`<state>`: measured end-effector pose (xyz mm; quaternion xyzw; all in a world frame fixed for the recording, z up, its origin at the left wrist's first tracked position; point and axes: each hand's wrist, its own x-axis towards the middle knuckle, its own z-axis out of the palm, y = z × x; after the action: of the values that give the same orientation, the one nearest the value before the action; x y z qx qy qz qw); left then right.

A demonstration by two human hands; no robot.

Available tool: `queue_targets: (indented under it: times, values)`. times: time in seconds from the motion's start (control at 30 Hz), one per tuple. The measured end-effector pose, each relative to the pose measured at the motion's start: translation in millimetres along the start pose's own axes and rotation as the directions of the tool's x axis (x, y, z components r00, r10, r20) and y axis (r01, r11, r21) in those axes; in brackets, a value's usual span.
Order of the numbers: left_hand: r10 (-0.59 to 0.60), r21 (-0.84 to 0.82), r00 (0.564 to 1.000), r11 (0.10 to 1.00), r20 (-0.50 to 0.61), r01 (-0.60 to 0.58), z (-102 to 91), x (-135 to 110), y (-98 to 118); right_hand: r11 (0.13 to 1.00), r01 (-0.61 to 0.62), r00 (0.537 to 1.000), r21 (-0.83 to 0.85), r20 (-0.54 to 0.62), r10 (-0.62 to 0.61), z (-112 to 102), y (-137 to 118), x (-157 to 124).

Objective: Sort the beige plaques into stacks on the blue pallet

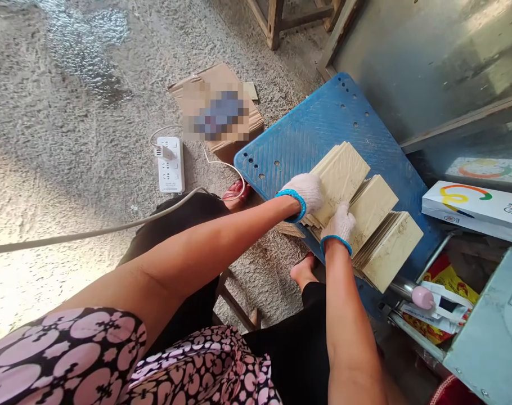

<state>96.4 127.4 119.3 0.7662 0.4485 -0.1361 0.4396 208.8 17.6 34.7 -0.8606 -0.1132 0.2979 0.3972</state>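
Note:
Both my hands wear white knit gloves with blue cuffs. My left hand [304,193] grips the near edge of the leftmost stack of thin beige wooden sheets [340,174]. My right hand [339,223] is closed on the near end of the middle stack [374,205]. A third stack [393,247] lies to the right, touched by neither hand. All three stacks rest fanned out on a blue plastic board [310,126].
A white power strip [170,165] with cables and a cardboard box [218,109] lie on the concrete floor to the left. A white printed box [475,208], a metal cabinet [429,62] and a bag with a pink knob [422,297] crowd the right. My feet are under the board's edge.

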Motion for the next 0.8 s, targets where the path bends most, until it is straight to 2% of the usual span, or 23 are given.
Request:
queue_targets:
  times: [0.13,0.23,0.3,0.37,0.43,0.5,0.63,0.73,0.8]
  values:
    - [0.011,0.006,1.000,1.000,0.016,-0.011,0.1,-2,-1,0.995,-0.093,0.994,0.047,-0.055,0.096,5,-7,-4]
    - [0.016,0.013,1.000,1.000,0.012,-0.016,-1.4,-3,-2,0.994,-0.096,0.995,0.043,-0.035,0.097,5,-12,-8]
    - [0.025,0.010,1.000,1.000,0.019,-0.025,-3.0,-3,-4,0.998,-0.028,0.999,-0.048,-0.029,0.027,2,-14,-11]
    - [0.030,0.006,0.999,1.000,0.034,-0.030,-4.6,-4,-5,0.974,0.068,0.997,-0.216,-0.028,-0.076,-3,-17,-14]
    - [0.022,0.007,0.999,1.000,0.045,-0.023,-5.8,-5,-5,0.901,0.158,0.986,-0.405,0.018,-0.165,-8,-19,-17]
    - [0.012,0.014,0.998,1.000,0.054,-0.013,-6.8,-6,-5,0.830,0.201,0.979,-0.520,0.073,-0.191,-13,-22,-20]
    - [-0.009,0.035,0.996,0.999,0.089,0.006,-8.3,-7,-3,0.738,0.264,0.964,-0.621,0.144,-0.224,-20,-26,-24]
    - [-0.009,0.058,0.998,0.998,0.062,0.006,-9.6,-8,-2,0.665,0.338,0.940,-0.666,0.210,-0.268,-24,-32,-28]
    - [-0.004,0.070,0.998,0.998,0.060,0.000,-10.7,-8,-2,0.657,0.363,0.929,-0.661,0.205,-0.308,-27,-37,-32]
